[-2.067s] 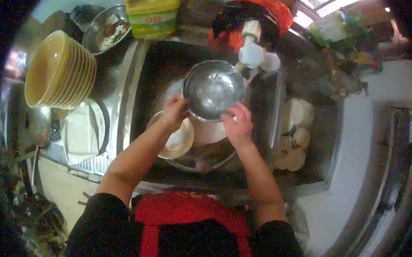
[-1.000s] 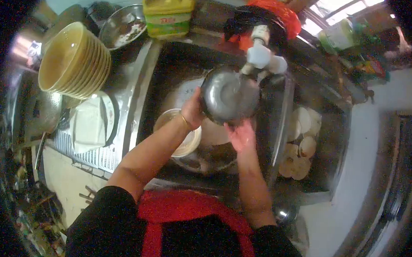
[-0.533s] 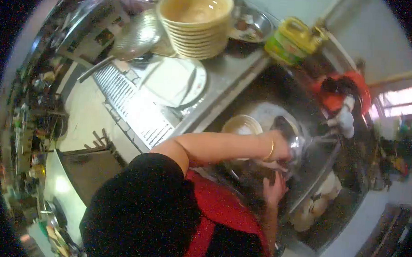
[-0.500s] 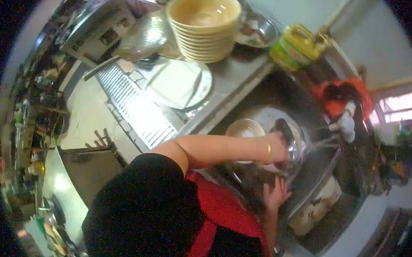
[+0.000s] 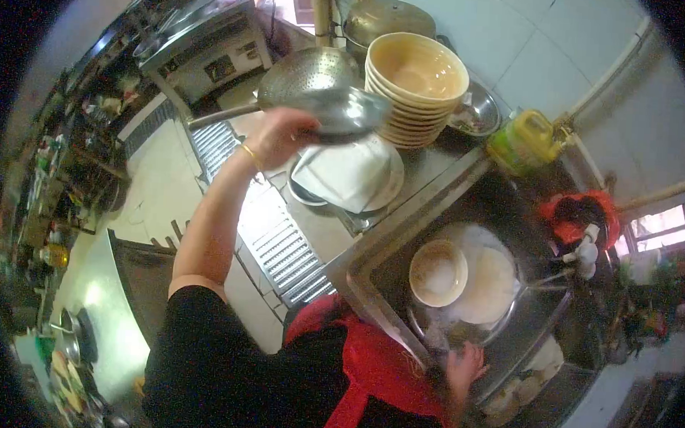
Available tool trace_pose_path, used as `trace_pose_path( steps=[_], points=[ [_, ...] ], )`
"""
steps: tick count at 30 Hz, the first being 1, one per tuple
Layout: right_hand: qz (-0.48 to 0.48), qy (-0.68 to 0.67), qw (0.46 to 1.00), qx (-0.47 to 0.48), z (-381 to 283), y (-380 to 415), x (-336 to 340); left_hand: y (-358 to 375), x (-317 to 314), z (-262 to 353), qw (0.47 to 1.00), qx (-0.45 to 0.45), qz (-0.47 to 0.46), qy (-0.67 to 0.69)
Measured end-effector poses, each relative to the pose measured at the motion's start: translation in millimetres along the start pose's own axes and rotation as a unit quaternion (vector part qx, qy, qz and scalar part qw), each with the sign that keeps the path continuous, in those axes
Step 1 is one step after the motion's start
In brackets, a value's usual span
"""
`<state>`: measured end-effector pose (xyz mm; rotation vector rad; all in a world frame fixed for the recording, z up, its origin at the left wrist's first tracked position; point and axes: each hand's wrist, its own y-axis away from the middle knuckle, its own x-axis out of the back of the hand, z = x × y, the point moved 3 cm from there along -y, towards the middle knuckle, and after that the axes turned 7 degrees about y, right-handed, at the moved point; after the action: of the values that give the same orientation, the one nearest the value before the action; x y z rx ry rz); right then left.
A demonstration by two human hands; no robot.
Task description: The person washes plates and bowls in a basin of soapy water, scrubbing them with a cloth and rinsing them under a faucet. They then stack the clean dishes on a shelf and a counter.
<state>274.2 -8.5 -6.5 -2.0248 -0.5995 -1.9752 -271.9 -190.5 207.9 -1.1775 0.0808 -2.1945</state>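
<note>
The left hand (image 5: 283,136) grips a shiny round metal bowl (image 5: 343,115) near stacked yellow bowls (image 5: 412,90). The right hand (image 5: 466,365) is open and empty at the gray metal sink (image 5: 377,271).

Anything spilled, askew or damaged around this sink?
Nothing clearly stands out. The stacked bowls are neatly nested, and the pale bowl in the sink shows no visible break. The metal bowl in the left hand is too blurred to check for dents.

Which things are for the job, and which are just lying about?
Probably for the job:
shiny round metal bowl, in the left hand
cream round bowl, in the metal sink

Probably just lying about:
long-handled, perforated metal strainer
domed brassy metal lid
</note>
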Motion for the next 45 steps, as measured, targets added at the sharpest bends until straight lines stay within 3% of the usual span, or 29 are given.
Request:
trace_pose_path(
  steps=[1,2,4,5,8,9,10,11,12,16,17,18,19,21,22,23,25,27,29,33,35,36,37,38,39,40,42,44,45],
  points=[
    [-0.001,-0.001,1.000,-0.003,-8,-3,9,-10,3,-30,0.995,-0.002,0.010,-0.095],
    [-0.014,0.004,1.000,0.015,-20,-8,24,-22,4,-52,0.996,0.083,0.004,-0.026],
    [-0.037,0.012,0.999,0.020,-31,-14,35,-37,-4,-99,0.957,0.090,0.030,-0.273],
    [-0.038,0.025,0.998,0.033,-33,-19,36,-42,-7,-128,0.974,0.111,0.034,-0.197],
    [-0.030,0.020,0.999,0.026,-25,-29,24,-55,-19,-184,0.949,0.159,0.054,-0.268],
    [-0.043,0.000,0.999,0.029,-28,-27,31,-62,-30,-191,0.912,0.207,-0.005,-0.353],
    [-0.061,0.018,0.997,0.036,-28,-30,30,-66,-37,-208,0.891,0.286,-0.024,-0.351],
    [-0.065,0.015,0.998,0.019,-28,-30,28,-70,-54,-367,0.979,0.187,0.052,-0.056],
    [-0.055,0.011,0.998,0.016,-27,-29,27,-67,-52,-291,0.925,0.240,0.026,-0.294],
    [-0.107,-0.121,0.987,-0.020,-17,-32,3,-80,-94,-130,0.924,0.165,0.127,-0.322],
    [-0.131,-0.147,0.980,-0.022,-20,-36,-4,-75,-111,-81,0.968,-0.038,0.194,-0.151],
    [-0.165,-0.140,0.976,-0.022,-24,-44,-11,-65,-117,-50,0.940,-0.231,0.249,0.034],
    [-0.198,-0.133,0.971,-0.021,-29,-54,-20,-57,-142,-61,0.971,-0.106,0.112,0.185],
    [-0.136,-0.158,0.977,0.039,-39,-67,-53,-27,-191,15,0.961,-0.209,-0.069,0.167],
    [-0.120,-0.144,0.979,0.077,-43,-72,-77,12,-243,2,0.936,-0.007,-0.169,0.310],
    [-0.102,-0.129,0.979,0.118,-46,-76,-99,25,-257,57,0.927,-0.018,-0.240,0.286],
    [-0.142,-0.079,0.984,0.074,-57,-85,-118,58,-302,84,0.916,-0.001,-0.280,0.288],
    [-0.180,-0.032,0.983,0.028,-47,-97,-118,73,-362,70,0.918,0.008,-0.241,0.314],
    [-0.291,-0.175,0.940,0.017,-43,-106,-113,84,-401,43,0.804,0.360,-0.146,0.451],
    [-0.220,-0.310,0.919,-0.104,-36,-118,-51,91,-435,2,0.834,0.361,-0.157,0.387],
    [-0.005,-0.587,0.790,-0.177,-38,-121,-19,92,-443,4,0.858,0.295,-0.233,0.351],
    [-0.004,-0.592,0.786,-0.178,-41,-130,-29,91,-440,17,0.855,0.265,-0.237,0.377],
    [0.073,-0.449,0.886,-0.087,-40,-143,-41,87,-441,44,0.858,0.260,-0.240,0.373],
    [0.144,-0.284,0.948,0.005,-51,-152,-54,82,-439,71,0.749,0.352,-0.251,0.503],
    [0.145,-0.288,0.946,-0.001,-61,-157,-76,82,-439,86,0.611,0.433,-0.252,0.612],
    [0.109,-0.268,0.957,-0.020,-77,-163,-100,86,-455,76,0.575,0.438,-0.307,0.619],
    [0.073,-0.253,0.964,-0.045,-97,-174,-129,82,-469,77,0.560,0.451,-0.313,0.620],
    [-0.166,-0.514,0.842,0.009,-118,-181,-149,77,-468,78,0.545,0.465,-0.313,0.623],
    [-0.175,-0.509,0.839,0.082,-118,-170,-105,69,-460,81,0.523,0.475,-0.302,0.640]
  ],
)
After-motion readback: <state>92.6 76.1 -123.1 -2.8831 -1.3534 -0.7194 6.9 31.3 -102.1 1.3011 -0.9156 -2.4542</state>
